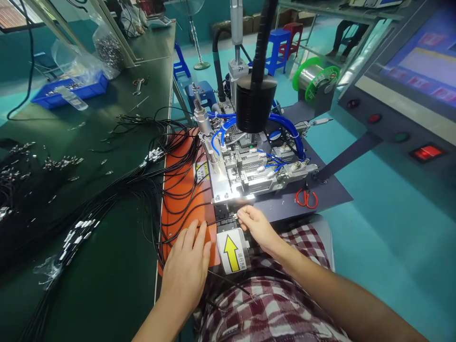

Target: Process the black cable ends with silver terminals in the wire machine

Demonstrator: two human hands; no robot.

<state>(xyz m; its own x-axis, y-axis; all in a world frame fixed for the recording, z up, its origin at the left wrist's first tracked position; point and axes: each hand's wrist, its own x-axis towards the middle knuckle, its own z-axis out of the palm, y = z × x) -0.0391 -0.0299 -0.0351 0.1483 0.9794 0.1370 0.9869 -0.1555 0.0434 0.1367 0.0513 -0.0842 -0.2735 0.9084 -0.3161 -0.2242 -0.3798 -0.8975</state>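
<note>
Thumb and fingers of my right hand [258, 229] pinch the end of a thin black cable [221, 220], above the black conveyor track at the front of the machine. A small metallic tip shows at the fingertips. My left hand [187, 263] lies over the orange plate [185, 192], its fingers stretched out and somewhat apart, with the fingertips on the same cable. Just below the track, a white label [231, 251] bears a yellow arrow pointing away from me. Several more black cables curve across the plate with their ends at the machine's side.
The bench machine [256, 166] stands ahead, with a black nozzle [255, 104] above. Red-handled scissors [307, 198] lie on its base. A solder spool [316, 80] is behind. The control panel [402, 118] is right. Left, the green table [121, 285] carries cable bundles [117, 185] and a blue tray [71, 90].
</note>
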